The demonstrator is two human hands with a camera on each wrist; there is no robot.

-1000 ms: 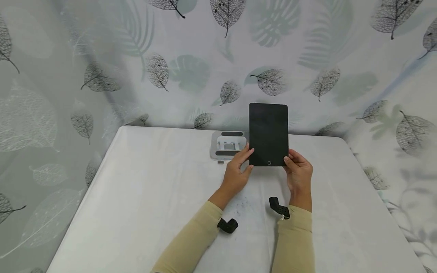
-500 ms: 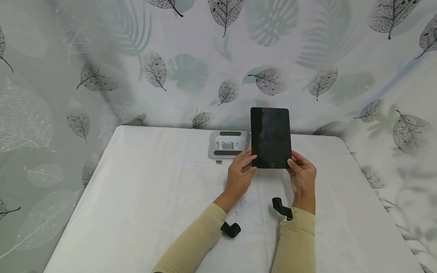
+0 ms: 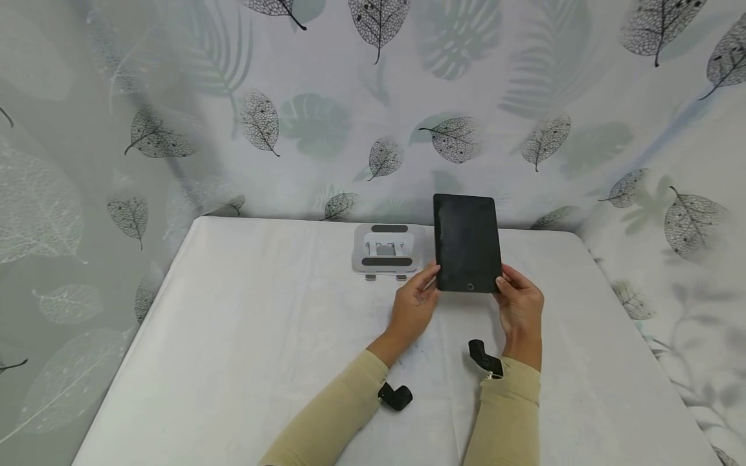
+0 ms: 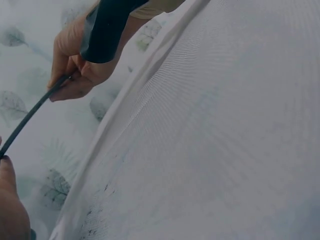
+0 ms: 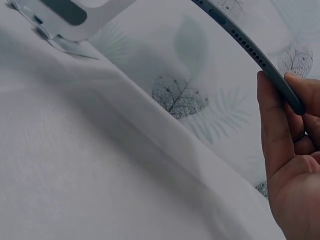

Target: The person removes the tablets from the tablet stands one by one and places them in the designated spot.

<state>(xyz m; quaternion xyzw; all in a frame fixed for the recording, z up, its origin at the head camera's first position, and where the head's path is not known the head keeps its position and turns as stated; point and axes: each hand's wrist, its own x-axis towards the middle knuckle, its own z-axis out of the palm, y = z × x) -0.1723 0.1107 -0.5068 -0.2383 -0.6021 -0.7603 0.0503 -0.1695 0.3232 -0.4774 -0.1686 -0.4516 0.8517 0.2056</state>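
Observation:
A black tablet [image 3: 468, 243] is held up above the far part of the table, its dark screen and round home button facing me. My right hand [image 3: 520, 310] pinches its lower right corner, thumb on the front. At the lower left edge, my left hand [image 3: 412, 309] holds the tablet between fingers and thumb. The right wrist view shows the tablet's thin edge [image 5: 248, 47] with its row of small holes, gripped by the right hand [image 5: 295, 160]. Left of the tablet, a grey tablet stand [image 3: 358, 255] with dark pads lies on the table.
A white cloth covers the table [image 3: 250, 349]. Behind it hangs a leaf-patterned curtain [image 3: 326, 52], which also runs down both sides. Black camera mounts [image 3: 396, 396] are strapped to both wrists over the beige sleeves.
Both hands have brought the tablet lower and a little to the right, showing more of the stand. The left fingers have slid back from the screen toward its edge.

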